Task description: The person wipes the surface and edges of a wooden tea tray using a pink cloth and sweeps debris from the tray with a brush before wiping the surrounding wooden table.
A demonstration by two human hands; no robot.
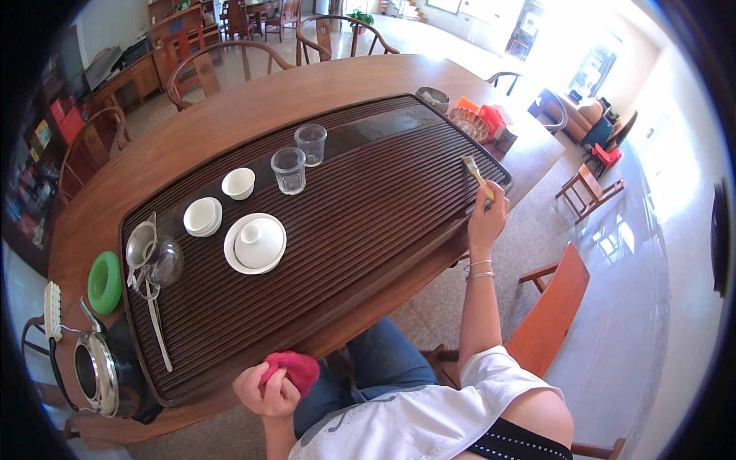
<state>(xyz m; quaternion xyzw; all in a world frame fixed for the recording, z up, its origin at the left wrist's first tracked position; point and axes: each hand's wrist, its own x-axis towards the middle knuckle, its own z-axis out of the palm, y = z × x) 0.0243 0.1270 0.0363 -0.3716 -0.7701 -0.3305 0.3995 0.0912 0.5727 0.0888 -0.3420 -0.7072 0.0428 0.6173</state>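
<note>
My right hand [487, 221] grips the wooden handle of a small flat brush [472, 171], its bristles at the right end of a dark slatted tea tray [368, 218]. In my left hand [267, 391], before the tray's near edge, is a bunched red cloth [296, 371]. A white lidded gaiwan [255, 243], small white cups [238, 184] and two clear glasses [288, 171] stand on the tray. Towards its left end are a metal tea strainer [141, 244], a glass pitcher [167, 261] and a pair of light-coloured tongs or sticks [158, 328].
A steel kettle [98, 374] and a green ring-shaped dish [104, 282] are left of the tray. Beyond its right end sit a glass ashtray [468, 125], a grey bowl [432, 99] and a small can [506, 140]. Wooden chairs [230, 69] surround the table; a wooden bench [549, 310] is at right.
</note>
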